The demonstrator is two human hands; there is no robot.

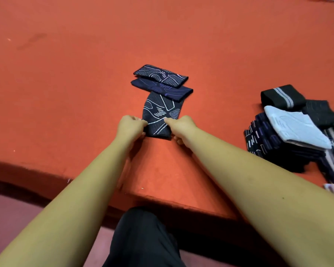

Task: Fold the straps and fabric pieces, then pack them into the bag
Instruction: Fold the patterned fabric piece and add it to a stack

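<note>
The left hand (130, 128) and right hand (181, 127) are bare, forearms too. Black, softly creased trousers (143, 237) cover a leg at six o'clock.

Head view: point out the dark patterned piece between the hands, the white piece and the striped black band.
dark patterned piece (159, 112): head view, its middle.
white piece (295, 128): head view, centre of top face.
striped black band (270, 98): head view, black area left of the stripes.
</note>
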